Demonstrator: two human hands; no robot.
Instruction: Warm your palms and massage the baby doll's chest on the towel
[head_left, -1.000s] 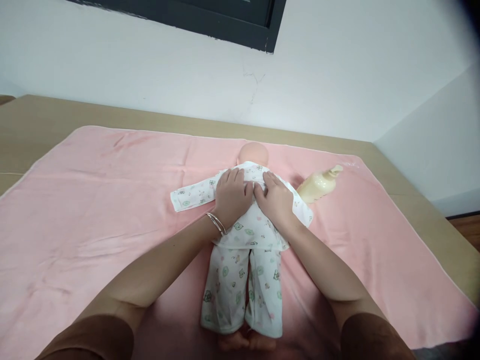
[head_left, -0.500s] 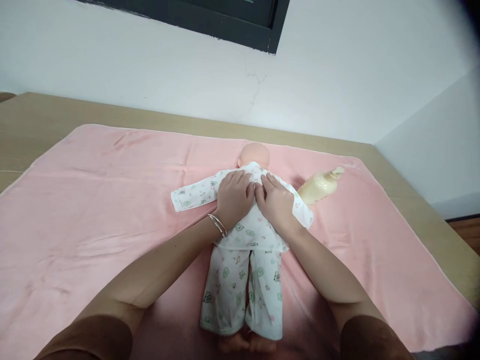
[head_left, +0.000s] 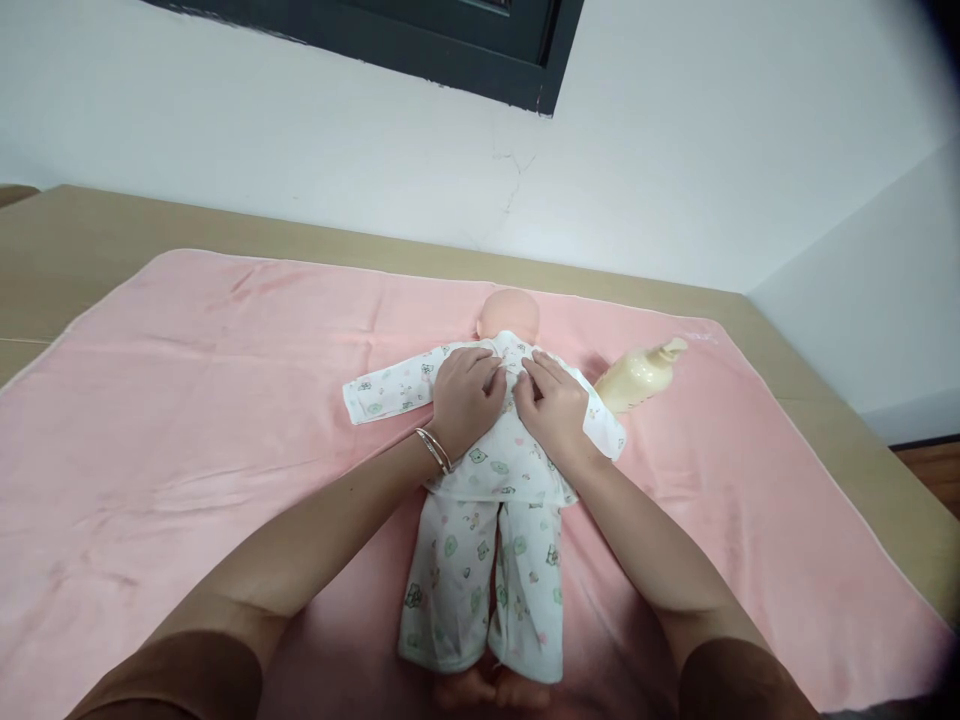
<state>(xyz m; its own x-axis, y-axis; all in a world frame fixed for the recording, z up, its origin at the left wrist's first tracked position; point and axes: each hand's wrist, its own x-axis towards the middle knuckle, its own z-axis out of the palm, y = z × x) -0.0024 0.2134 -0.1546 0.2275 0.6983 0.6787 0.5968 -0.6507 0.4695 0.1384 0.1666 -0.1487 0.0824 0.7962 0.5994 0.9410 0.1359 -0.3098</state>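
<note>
A baby doll (head_left: 510, 312) lies on a pink towel (head_left: 187, 400), dressed in a white printed shirt and matching trousers (head_left: 484, 575). Its head points away from me and its bare feet are near the bottom edge. My left hand (head_left: 465, 398), with bangles on the wrist, rests on the doll's chest, its fingers curled and pinching the shirt front. My right hand (head_left: 555, 405) sits right beside it, fingers also bent onto the shirt fabric at the middle of the chest. The doll's left sleeve (head_left: 386, 387) lies stretched out flat.
A cream pump bottle (head_left: 637, 370) lies on its side on the towel, just right of the doll's shoulder. The towel covers a tan surface (head_left: 90, 225) that meets a white wall. A dark window frame (head_left: 465, 40) is above.
Both hands have drawn slightly closer together on the doll's chest, with the fingers curling more onto the shirt. The doll and bottle stay where they were.
</note>
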